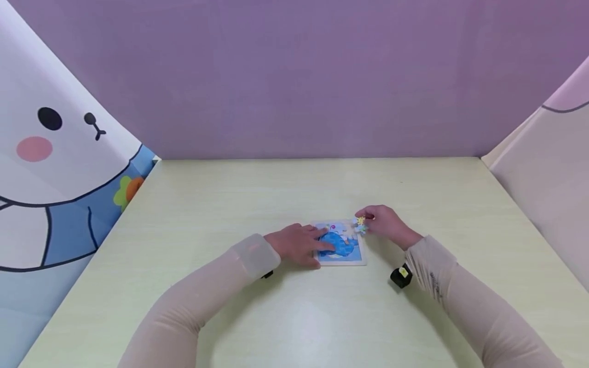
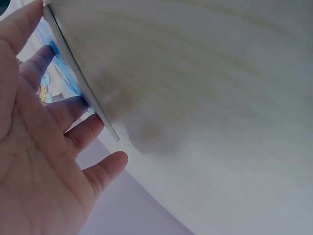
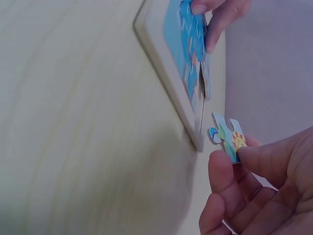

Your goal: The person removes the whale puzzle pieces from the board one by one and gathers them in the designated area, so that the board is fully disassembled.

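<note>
A small jigsaw puzzle board point(image 1: 342, 263) with a blue whale picture lies flat on the table. My left hand point(image 1: 296, 245) rests on its left part, fingers spread and fairly straight across the picture. In the left wrist view that hand point(image 2: 44, 132) reaches over the board's edge point(image 2: 80, 73). At the board's upper right corner, my right hand point(image 1: 386, 222) pinches a jigsaw piece point(image 1: 360, 225) between thumb and fingers. The right wrist view shows the piece point(image 3: 226, 137) tilted, apart from the board, with a yellow sun and green on it. Beside a dark gap, another piece point(image 3: 206, 81) looks raised.
The pale wooden table point(image 1: 257, 184) spreads around the board. A purple backdrop point(image 1: 313, 82) rises at its back edge, and a cartoon-printed cloth point(image 1: 69, 168) hangs at the left. A black wrist camera point(image 1: 402, 276) sits under the right sleeve.
</note>
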Demonstrator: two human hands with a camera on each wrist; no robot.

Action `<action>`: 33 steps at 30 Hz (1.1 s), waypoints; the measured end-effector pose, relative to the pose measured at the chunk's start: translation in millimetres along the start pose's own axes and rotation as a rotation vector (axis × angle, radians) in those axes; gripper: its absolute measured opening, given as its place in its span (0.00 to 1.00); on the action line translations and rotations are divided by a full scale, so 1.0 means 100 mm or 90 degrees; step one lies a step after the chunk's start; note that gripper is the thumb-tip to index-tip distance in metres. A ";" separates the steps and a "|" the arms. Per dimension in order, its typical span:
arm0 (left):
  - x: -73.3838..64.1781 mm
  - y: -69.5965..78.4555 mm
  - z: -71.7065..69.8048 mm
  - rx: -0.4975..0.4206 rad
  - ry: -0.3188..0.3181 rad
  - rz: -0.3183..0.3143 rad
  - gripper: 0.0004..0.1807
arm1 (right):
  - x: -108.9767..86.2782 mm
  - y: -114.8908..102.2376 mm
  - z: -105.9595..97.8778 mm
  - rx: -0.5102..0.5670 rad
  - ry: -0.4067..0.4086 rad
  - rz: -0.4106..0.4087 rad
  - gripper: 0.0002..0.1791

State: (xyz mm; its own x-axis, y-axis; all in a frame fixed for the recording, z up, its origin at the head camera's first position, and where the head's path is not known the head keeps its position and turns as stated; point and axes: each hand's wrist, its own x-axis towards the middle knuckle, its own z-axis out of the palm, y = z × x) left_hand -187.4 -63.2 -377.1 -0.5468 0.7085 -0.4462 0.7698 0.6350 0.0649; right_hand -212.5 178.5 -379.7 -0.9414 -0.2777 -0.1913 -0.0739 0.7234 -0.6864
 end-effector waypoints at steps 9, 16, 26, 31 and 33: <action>0.02 0.04 0.03 0.035 -0.017 -0.007 0.32 | -0.04 0.11 -0.10 0.020 0.005 0.035 0.16; 0.02 0.05 0.03 0.045 -0.015 -0.009 0.32 | -0.06 0.24 -0.18 0.019 0.026 0.020 0.14; 0.05 0.04 0.05 0.032 -0.005 -0.018 0.32 | -0.11 0.44 -0.34 0.003 0.049 0.000 0.15; 0.05 0.03 0.05 0.024 -0.007 -0.027 0.32 | -0.13 0.53 -0.40 -0.005 0.061 -0.015 0.16; 0.05 0.03 0.04 0.021 -0.007 -0.029 0.32 | -0.14 0.57 -0.43 -0.013 0.069 -0.018 0.16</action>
State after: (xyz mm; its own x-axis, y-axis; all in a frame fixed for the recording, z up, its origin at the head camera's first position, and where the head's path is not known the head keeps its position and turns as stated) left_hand -186.4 -58.6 -383.3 -0.5779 0.6759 -0.4574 0.7547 0.6559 0.0157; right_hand -218.0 250.4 -386.1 -0.9688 -0.2293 -0.0936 -0.1072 0.7288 -0.6763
